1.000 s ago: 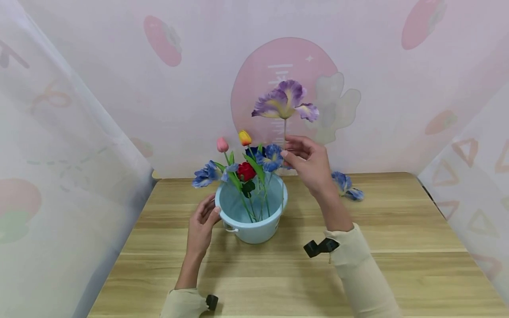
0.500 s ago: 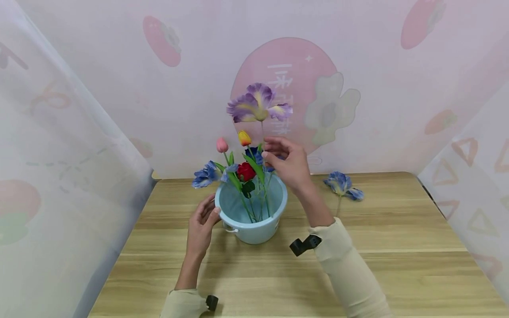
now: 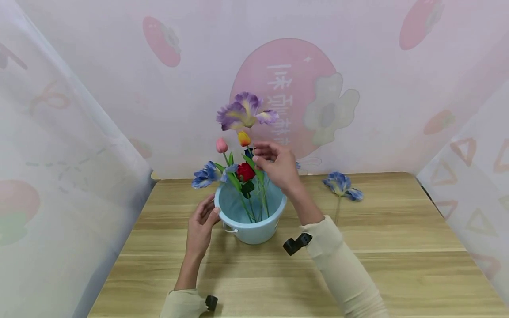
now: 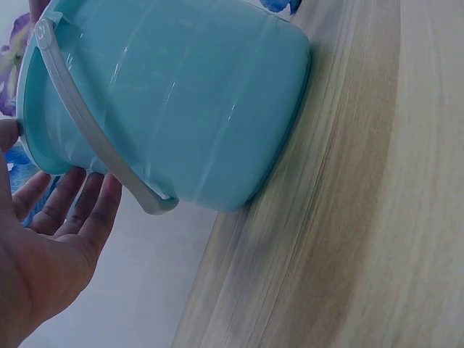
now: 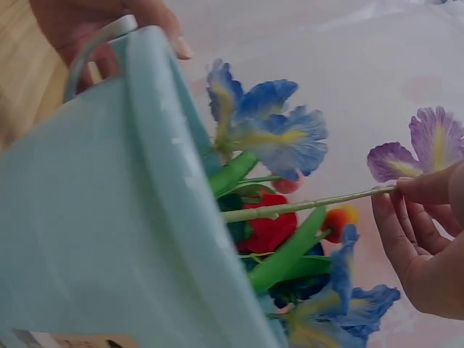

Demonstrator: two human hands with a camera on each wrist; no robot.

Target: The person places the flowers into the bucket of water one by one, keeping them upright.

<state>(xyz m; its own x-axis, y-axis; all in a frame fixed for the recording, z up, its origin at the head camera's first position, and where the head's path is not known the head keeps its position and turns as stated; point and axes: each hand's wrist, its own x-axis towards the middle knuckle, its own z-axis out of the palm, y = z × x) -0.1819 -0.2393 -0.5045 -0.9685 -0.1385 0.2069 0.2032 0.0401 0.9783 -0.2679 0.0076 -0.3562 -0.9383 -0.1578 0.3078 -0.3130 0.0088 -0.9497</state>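
Observation:
My right hand (image 3: 277, 165) pinches the stem (image 5: 326, 201) of a purple and yellow iris (image 3: 246, 112) between thumb and fingertips. The bloom rises above the light blue bucket (image 3: 254, 232), and the stem slants down inside its rim. At the left side, my left hand (image 3: 200, 227) holds the bucket by its rim, thumb at the edge and fingers against the outer wall. Standing in the bucket are a pink tulip (image 3: 221, 145), a yellow-orange tulip (image 3: 244, 138), a red rose (image 3: 245, 172) and blue irises (image 5: 268, 130). My right hand partly hides the blooms behind it.
Another blue iris (image 3: 339, 184) lies on the wooden table (image 3: 397, 238) to the right of the bucket. A white handle (image 4: 101, 141) hangs against the bucket's side. Behind the table's far edge stands a printed pale backdrop (image 3: 199, 88).
My right hand has moved left and then lower, bringing the purple iris over the bucket and its stem further down among the flowers. The left hand and bucket have stayed in place.

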